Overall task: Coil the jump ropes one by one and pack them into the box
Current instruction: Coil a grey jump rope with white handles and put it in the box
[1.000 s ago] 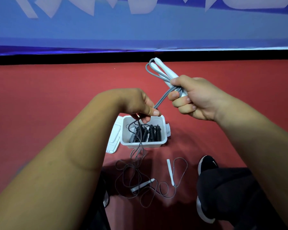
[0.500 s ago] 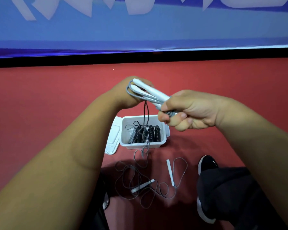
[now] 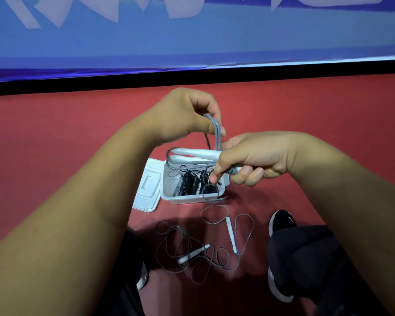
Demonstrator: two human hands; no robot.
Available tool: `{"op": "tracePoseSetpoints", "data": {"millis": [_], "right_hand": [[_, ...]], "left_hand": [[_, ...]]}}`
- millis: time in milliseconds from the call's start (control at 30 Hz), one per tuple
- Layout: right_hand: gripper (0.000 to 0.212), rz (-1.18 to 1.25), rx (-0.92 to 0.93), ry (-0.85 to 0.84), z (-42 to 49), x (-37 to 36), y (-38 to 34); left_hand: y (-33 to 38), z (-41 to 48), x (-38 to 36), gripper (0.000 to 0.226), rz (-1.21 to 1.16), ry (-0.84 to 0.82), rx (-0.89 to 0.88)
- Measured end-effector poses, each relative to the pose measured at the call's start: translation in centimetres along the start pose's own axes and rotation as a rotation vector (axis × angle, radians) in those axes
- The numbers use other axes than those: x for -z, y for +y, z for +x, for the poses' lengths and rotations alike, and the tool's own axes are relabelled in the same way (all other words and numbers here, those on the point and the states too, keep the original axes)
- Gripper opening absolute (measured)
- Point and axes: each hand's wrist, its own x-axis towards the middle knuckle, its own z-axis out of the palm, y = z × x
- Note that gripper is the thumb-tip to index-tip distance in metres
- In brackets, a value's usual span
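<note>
The lid [image 3: 146, 190] lies on the red floor [image 3: 55, 133], just beside the left side of the box [image 3: 183, 198]. My left hand [image 3: 183, 115] pinches a loop of grey cord [image 3: 217, 131] above the box, where dark coils [image 3: 189, 184] stand side by side. My right hand [image 3: 258, 156] is curled round both white handles [image 3: 192, 153] — they lie level over the box's far edge, cord running along them. A second rope [image 3: 192, 254] sprawls loose on the floor, near my shoe [image 3: 281, 222].

Above the matt red floor [image 3: 55, 144], the white box [image 3: 187, 198] looks like smooth plastic, its black coiled ropes [image 3: 188, 184] perhaps rubbery.
</note>
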Motion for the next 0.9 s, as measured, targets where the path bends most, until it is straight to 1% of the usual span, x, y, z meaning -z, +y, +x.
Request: {"op": "tracePoseSetpoints", "data": {"millis": [67,133,167,267,333,433,500,567,600,667,700,767,800,867,900], "right_hand": [[0.009,-0.019,0.019,0.092,1.0,0.2,0.2],[0.022,-0.051,0.036,0.238,2.3,0.8,0.7],[0.023,-0.085,0.041,0.303,2.8,1.1,0.9],[0.014,-0.195,0.04,0.455,3.7,1.8,1.2],[0.016,-0.176,0.062,0.534,4.2,2.2,1.3],[0.016,-0.061,0.133,0.577,4.6,2.1,1.0],[0.013,0.001,0.182,0.532,4.5,1.8,0.7],[0.014,0.024,0.226,0.46,4.3,1.3,0.4],[0.019,0.032,0.244,0.437,4.2,1.1,0.2],[0.042,0.099,0.269,0.42,4.1,0.7,-0.3],[0.054,0.154,0.274,0.427,4.2,0.7,-0.5],[0.071,0.273,0.279,0.456,4.4,0.8,-0.7],[0.073,0.324,0.28,0.467,4.5,1.0,-0.8],[0.066,0.397,0.282,0.477,4.4,1.3,-0.9],[0.062,0.425,0.286,0.477,4.3,1.3,-1.0]], "left_hand": [[0.3,0.0,0.1,0.016,0.104,-0.013,0.017],[0.5,-0.1,0.3,0.014,0.234,-0.05,0.053],[0.6,-0.2,0.3,0.013,0.299,-0.087,0.07],[0.7,-0.6,0.4,0.004,0.45,-0.175,0.105],[0.3,-0.9,0.5,0.006,0.487,-0.174,0.15],[-0.4,-1.1,0.9,0.004,0.531,-0.169,0.233],[-1.0,-1.2,0.9,0.008,0.546,-0.181,0.309],[-1.5,-1.2,1.0,0.009,0.505,-0.152,0.412],[-1.6,-1.2,0.9,0.009,0.458,-0.137,0.472],[-1.7,-1.3,0.8,0.014,0.349,-0.119,0.559],[-1.6,-1.4,0.7,0.015,0.291,-0.122,0.57],[-1.2,-1.6,0.7,0.017,0.168,-0.131,0.526],[-0.9,-1.7,0.7,0.017,0.111,-0.128,0.486],[-0.4,-1.7,1.0,0.019,0.038,-0.107,0.416],[-0.3,-1.7,1.1,0.019,0.04,-0.094,0.386]]}}
